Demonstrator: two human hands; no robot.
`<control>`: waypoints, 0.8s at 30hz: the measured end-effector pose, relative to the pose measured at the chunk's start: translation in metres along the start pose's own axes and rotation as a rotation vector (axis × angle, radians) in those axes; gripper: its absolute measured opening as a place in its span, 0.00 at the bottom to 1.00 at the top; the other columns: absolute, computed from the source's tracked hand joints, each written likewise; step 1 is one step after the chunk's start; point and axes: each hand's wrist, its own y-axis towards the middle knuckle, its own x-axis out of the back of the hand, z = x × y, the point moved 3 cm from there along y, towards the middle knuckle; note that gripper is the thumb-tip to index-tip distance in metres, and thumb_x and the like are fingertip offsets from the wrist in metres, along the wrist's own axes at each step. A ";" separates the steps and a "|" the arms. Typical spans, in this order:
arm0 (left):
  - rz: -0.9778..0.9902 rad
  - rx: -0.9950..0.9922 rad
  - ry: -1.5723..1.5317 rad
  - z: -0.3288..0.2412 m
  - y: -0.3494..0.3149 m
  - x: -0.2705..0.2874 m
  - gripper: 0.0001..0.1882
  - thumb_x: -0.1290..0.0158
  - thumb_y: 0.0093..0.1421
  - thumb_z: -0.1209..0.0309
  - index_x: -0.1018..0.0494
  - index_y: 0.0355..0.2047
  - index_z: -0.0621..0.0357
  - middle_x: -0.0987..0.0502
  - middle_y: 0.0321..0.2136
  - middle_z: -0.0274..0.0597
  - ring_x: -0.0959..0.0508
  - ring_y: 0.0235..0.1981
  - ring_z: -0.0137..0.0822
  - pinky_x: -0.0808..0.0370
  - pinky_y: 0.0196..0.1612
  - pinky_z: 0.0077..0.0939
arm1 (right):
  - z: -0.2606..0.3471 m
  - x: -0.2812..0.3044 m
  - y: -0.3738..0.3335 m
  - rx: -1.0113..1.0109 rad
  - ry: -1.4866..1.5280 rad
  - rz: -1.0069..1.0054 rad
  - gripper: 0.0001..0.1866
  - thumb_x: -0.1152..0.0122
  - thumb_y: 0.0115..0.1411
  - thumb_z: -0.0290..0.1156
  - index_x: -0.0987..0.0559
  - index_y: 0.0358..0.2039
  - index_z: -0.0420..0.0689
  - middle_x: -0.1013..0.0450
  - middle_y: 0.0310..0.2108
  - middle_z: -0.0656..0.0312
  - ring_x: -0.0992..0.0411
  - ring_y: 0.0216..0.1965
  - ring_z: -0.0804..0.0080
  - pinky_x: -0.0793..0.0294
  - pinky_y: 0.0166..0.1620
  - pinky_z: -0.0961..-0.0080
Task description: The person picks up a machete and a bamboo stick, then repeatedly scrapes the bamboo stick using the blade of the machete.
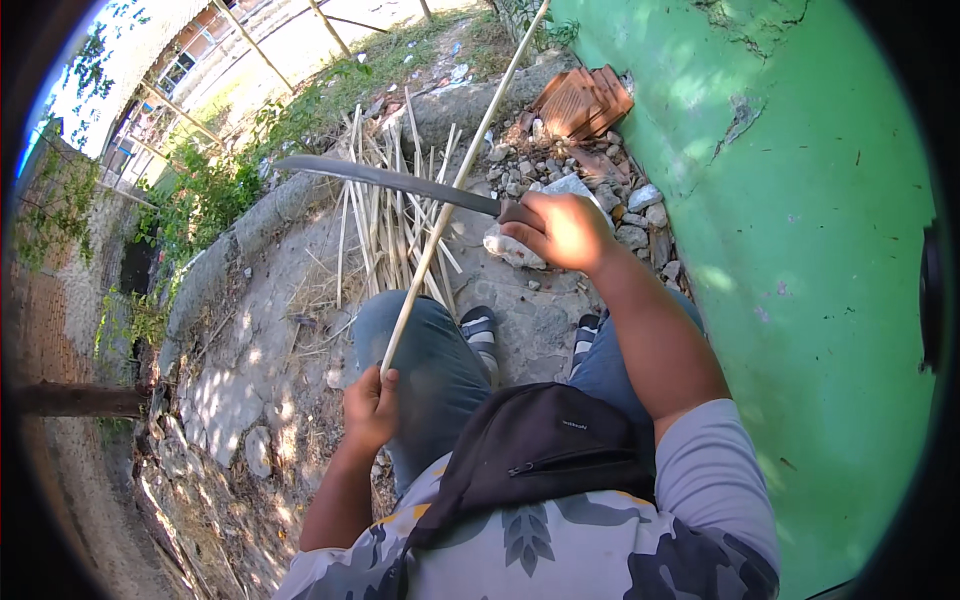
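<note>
My right hand (565, 232) is closed around the dark handle of a machete (420, 186), whose long blade points left and curves at its tip. A long, pale split strip, perhaps bamboo (428, 250), slants up and away from my left hand (371, 405), which grips its lower end beside my left knee. Where they cross, the blade lies over the strip; whether they touch I cannot tell. Beyond my knees, a loose bundle of similar pale strips (385, 215) lies on the ground.
A green wall (800, 270) with cracked patches runs along my right. Stone rubble (632, 236) and stacked clay tiles (588, 103) lie at its foot. A low rounded concrete curb (270, 215) borders the left, with plants behind it. A dark bag (540, 450) rests across my lap.
</note>
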 end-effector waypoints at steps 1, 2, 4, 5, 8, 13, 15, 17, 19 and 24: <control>0.011 -0.009 -0.005 -0.003 -0.001 0.000 0.22 0.47 0.71 0.56 0.28 0.28 0.63 0.29 0.16 0.42 0.33 0.19 0.27 0.33 0.24 0.33 | -0.004 -0.003 0.000 0.009 0.065 -0.120 0.27 0.39 0.61 0.62 0.23 0.28 0.47 0.24 0.20 0.53 0.23 0.25 0.46 0.26 0.29 0.55; 0.006 -0.010 -0.006 -0.005 -0.001 -0.001 0.22 0.47 0.71 0.56 0.28 0.28 0.63 0.29 0.16 0.42 0.33 0.19 0.27 0.33 0.24 0.33 | -0.009 -0.005 -0.003 0.014 0.065 -0.121 0.27 0.39 0.61 0.62 0.23 0.28 0.47 0.24 0.20 0.53 0.23 0.25 0.46 0.26 0.29 0.55; -0.008 -0.006 -0.082 -0.006 -0.002 0.000 0.22 0.47 0.71 0.57 0.29 0.27 0.63 0.29 0.16 0.40 0.34 0.20 0.26 0.33 0.24 0.32 | 0.003 -0.003 -0.004 -0.001 0.001 -0.017 0.28 0.38 0.60 0.62 0.24 0.27 0.46 0.24 0.20 0.53 0.23 0.25 0.47 0.25 0.30 0.55; -0.016 -0.004 -0.082 -0.004 -0.002 0.002 0.22 0.47 0.71 0.57 0.29 0.27 0.63 0.29 0.16 0.40 0.34 0.20 0.26 0.33 0.24 0.32 | 0.015 -0.002 -0.006 0.064 0.065 -0.052 0.28 0.37 0.60 0.62 0.24 0.26 0.46 0.24 0.20 0.54 0.23 0.25 0.48 0.25 0.30 0.55; 0.024 -0.004 -0.032 -0.001 -0.003 0.004 0.22 0.47 0.71 0.58 0.30 0.26 0.64 0.29 0.16 0.39 0.33 0.20 0.25 0.34 0.24 0.31 | 0.037 -0.012 -0.013 0.262 -0.056 0.064 0.26 0.33 0.57 0.60 0.25 0.24 0.48 0.26 0.18 0.58 0.24 0.23 0.50 0.28 0.32 0.57; 0.040 0.021 -0.063 -0.008 -0.005 0.004 0.22 0.47 0.71 0.58 0.31 0.25 0.64 0.28 0.16 0.41 0.32 0.19 0.25 0.33 0.24 0.31 | 0.024 -0.008 -0.004 0.241 -0.079 -0.056 0.24 0.31 0.56 0.57 0.24 0.26 0.48 0.25 0.20 0.58 0.23 0.25 0.52 0.28 0.32 0.58; 0.008 0.004 -0.087 -0.008 -0.006 0.001 0.22 0.47 0.71 0.58 0.31 0.25 0.63 0.29 0.16 0.41 0.32 0.19 0.25 0.33 0.24 0.31 | -0.009 -0.004 0.004 0.042 0.040 -0.071 0.22 0.33 0.60 0.54 0.23 0.31 0.46 0.21 0.25 0.55 0.21 0.31 0.50 0.24 0.34 0.58; -0.014 -0.006 -0.114 -0.005 -0.007 -0.002 0.22 0.48 0.71 0.58 0.31 0.25 0.63 0.29 0.15 0.41 0.32 0.19 0.26 0.33 0.24 0.31 | -0.022 -0.002 0.003 -0.082 0.188 -0.184 0.19 0.36 0.64 0.52 0.20 0.37 0.48 0.20 0.27 0.54 0.21 0.33 0.48 0.23 0.35 0.58; -0.032 -0.020 -0.093 -0.002 -0.004 -0.001 0.22 0.48 0.71 0.57 0.30 0.25 0.62 0.30 0.15 0.40 0.33 0.19 0.26 0.34 0.23 0.31 | -0.021 -0.004 0.001 -0.093 0.214 -0.133 0.17 0.36 0.65 0.48 0.20 0.38 0.47 0.20 0.29 0.54 0.20 0.35 0.49 0.23 0.37 0.60; 0.011 0.004 -0.108 0.006 -0.003 -0.004 0.22 0.48 0.71 0.57 0.31 0.25 0.61 0.33 0.14 0.38 0.35 0.18 0.27 0.36 0.22 0.31 | 0.018 -0.003 -0.010 0.075 -0.043 0.146 0.25 0.36 0.61 0.58 0.23 0.32 0.45 0.23 0.23 0.54 0.23 0.28 0.45 0.25 0.33 0.56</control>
